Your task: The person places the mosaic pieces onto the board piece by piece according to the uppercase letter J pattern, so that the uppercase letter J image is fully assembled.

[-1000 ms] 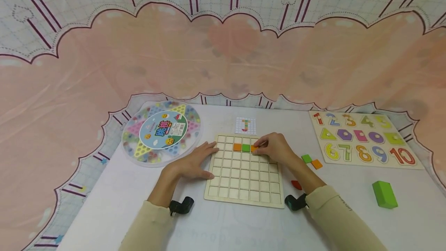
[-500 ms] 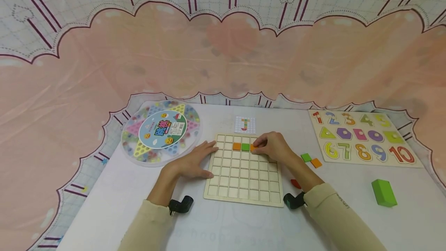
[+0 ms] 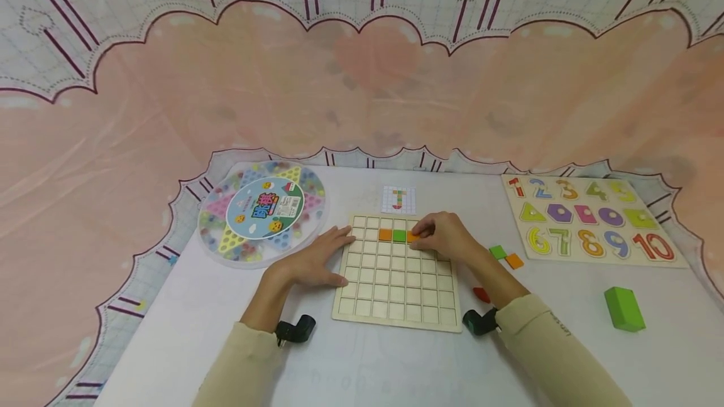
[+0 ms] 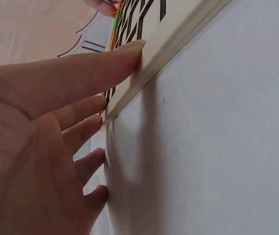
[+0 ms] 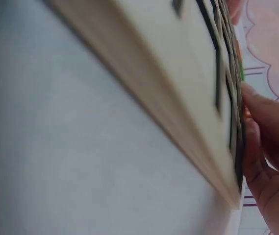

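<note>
A wooden grid board lies in the middle of the table in the head view. My right hand holds an orange square tile between thumb and fingers in the board's second row from the top. Left of that tile, a green tile and another orange tile sit side by side in the same row. My left hand rests at the board's left edge with fingers spread; the left wrist view shows its thumb on the board's rim. The right wrist view shows my right hand low over the cells.
A small pattern card lies behind the board. To the right are a loose green tile, an orange tile, a red piece, a green block and a number puzzle. A round marble game lies left.
</note>
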{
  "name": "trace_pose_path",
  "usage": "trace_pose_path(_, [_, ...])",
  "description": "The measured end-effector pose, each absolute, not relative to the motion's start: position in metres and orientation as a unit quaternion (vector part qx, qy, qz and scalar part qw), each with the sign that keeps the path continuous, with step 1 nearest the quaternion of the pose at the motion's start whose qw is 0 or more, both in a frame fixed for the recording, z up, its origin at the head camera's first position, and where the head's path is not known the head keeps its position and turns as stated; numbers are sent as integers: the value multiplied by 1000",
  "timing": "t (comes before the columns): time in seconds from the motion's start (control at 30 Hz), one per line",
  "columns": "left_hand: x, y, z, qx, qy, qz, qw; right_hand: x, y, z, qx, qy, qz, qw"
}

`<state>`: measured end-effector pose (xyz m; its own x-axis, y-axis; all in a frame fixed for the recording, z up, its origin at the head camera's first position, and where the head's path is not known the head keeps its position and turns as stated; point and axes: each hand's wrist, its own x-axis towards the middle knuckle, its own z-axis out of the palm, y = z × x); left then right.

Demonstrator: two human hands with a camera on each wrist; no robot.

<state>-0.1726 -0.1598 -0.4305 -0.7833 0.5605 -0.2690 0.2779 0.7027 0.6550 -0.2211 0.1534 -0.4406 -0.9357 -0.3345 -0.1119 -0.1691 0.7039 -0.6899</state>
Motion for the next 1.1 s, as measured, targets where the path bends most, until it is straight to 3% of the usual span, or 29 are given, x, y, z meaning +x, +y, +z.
trace_pose_path(0.2, [-174,-160,-429,238,893,306,229,-219,159,-431,-138,912,-362,136])
trace_pose_path(0.5, [-175,-158,-429,229,892,310,237,-208,172,-413,-127,916,-359,123])
trace_pose_path(1.1, [-175,-160,-433,227,893,310,236,-168,260,-389,-97,935,-333,81])
